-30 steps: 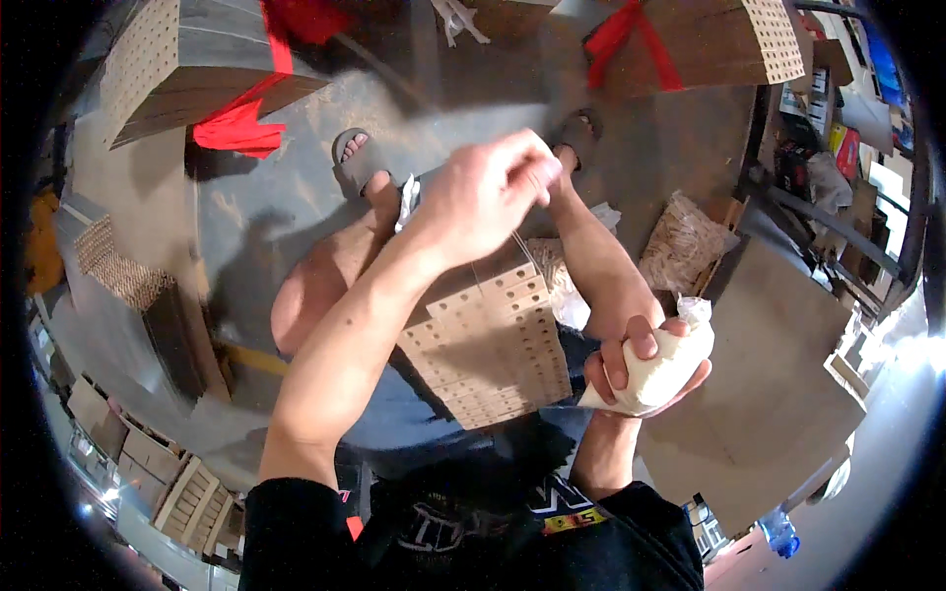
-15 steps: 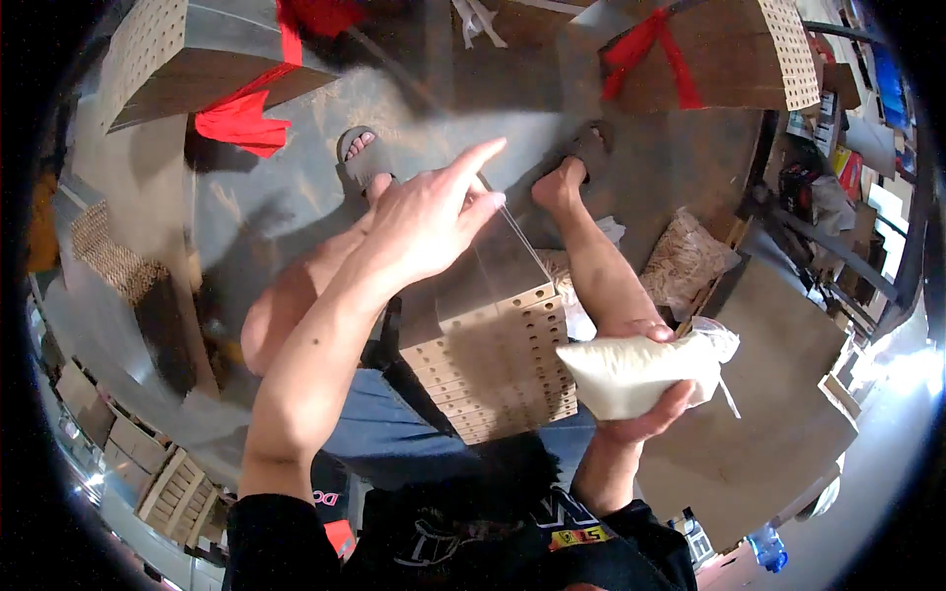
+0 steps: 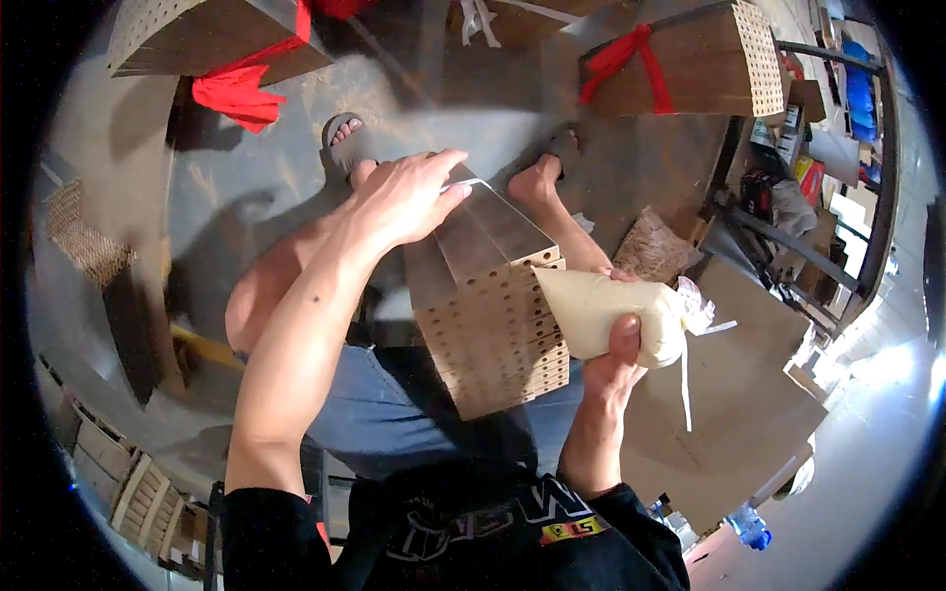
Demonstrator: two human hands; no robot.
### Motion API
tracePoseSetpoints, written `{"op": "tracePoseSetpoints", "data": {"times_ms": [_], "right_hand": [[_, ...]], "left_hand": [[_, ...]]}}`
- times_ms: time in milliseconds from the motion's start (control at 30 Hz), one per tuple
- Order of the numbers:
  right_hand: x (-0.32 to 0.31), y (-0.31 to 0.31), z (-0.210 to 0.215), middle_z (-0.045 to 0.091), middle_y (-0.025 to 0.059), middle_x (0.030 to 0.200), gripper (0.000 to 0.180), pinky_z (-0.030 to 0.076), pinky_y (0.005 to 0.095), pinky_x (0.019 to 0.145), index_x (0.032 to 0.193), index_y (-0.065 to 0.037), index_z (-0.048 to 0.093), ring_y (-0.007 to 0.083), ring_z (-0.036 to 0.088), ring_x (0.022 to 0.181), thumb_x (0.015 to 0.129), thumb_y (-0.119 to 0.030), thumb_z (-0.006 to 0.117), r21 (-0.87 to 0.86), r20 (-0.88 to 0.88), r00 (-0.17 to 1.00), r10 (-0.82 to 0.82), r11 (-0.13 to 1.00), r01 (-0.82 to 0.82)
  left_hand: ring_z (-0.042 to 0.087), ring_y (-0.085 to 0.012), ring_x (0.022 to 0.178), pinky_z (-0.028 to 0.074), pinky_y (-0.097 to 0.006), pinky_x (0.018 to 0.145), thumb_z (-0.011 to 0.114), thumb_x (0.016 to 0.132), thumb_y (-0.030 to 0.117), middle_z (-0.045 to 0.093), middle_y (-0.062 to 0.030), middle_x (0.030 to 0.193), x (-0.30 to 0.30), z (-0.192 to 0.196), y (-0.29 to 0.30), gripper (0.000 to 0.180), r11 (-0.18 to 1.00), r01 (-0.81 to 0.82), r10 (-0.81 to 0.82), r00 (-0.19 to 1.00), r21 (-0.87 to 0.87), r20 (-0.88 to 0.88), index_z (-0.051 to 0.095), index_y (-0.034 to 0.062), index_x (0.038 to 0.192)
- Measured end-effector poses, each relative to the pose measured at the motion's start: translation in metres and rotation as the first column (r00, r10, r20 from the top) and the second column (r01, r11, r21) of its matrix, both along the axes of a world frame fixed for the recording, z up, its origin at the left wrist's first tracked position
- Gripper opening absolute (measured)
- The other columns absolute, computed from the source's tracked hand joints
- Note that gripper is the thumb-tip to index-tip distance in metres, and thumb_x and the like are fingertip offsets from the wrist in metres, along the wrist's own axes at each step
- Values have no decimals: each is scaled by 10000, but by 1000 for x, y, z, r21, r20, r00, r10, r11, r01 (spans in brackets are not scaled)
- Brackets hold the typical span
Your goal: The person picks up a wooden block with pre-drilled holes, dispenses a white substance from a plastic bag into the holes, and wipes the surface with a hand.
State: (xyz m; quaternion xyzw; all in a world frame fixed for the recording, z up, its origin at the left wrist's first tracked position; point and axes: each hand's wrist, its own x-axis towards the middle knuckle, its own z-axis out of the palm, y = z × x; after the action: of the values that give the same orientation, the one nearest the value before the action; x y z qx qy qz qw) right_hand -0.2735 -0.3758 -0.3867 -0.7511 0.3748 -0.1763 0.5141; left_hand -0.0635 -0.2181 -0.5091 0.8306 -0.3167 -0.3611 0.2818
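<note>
A stack of long brown boards lies between my knees, its near end faces pale and drilled with rows of round holes. My left hand is at the far end of the stack, thumb and fingers closed about the top board's edge; the undersides of the fingers are hidden. A narrow white line shows by the thumb. My right hand wraps round a plump bag of cream-coloured paste, tied at its rear with a white strip. The bag's pointed tip meets the stack's near right corner.
Board bundles tied with red cloth stand at the far left and far right. A patterned sack and a large brown sheet lie to my right, near a cluttered dark-framed rack. My sandalled feet flank the stack.
My right hand has swung the bag up and left, bringing its tip to the stack's corner. My left hand has shifted slightly left, its index finger drawing in from being stretched out.
</note>
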Motion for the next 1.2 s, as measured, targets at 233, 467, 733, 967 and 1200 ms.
{"op": "tracePoseSetpoints", "data": {"times_ms": [233,467,733,967,1200], "right_hand": [[16,6,15,639,138,1053,620,508,406,868,1096,30,611,250,624,975,852,-537,663,-86,-72,997,-8,996,2],[18,6,12,663,110,982,541,514,380,812,1009,24,656,220,635,892,843,-489,695,-193,-129,992,16,980,-41],[-2,0,15,641,108,1045,519,517,382,852,1150,-1,594,214,630,944,860,-419,698,-130,-52,994,-93,988,86],[14,-7,23,649,109,1016,525,515,368,838,1104,9,620,214,631,936,854,-447,691,-107,-80,993,-86,991,77],[21,-8,20,648,80,949,495,497,360,803,1005,6,655,191,610,879,831,-454,705,-231,-170,983,-68,973,27]], "left_hand": [[615,-360,1123,485,-477,929,563,962,354,640,-196,1223,5,11,-2,455,999,30,-29,998,22,-59,534,74,1318],[626,-369,1092,508,-462,912,580,954,328,648,-210,1193,3,8,-1,439,999,40,-40,998,1,-41,544,61,1301],[644,-344,1070,457,-488,931,582,963,357,681,-150,1156,1,6,-4,445,999,34,-33,998,39,-47,529,131,1343],[642,-347,1072,460,-487,939,576,968,354,673,-157,1165,0,5,-4,437,999,39,-38,999,31,-39,536,123,1336],[648,-352,1059,480,-473,937,584,964,354,673,-158,1154,0,2,-6,456,999,48,-48,999,24,-20,527,108,1344]]}}
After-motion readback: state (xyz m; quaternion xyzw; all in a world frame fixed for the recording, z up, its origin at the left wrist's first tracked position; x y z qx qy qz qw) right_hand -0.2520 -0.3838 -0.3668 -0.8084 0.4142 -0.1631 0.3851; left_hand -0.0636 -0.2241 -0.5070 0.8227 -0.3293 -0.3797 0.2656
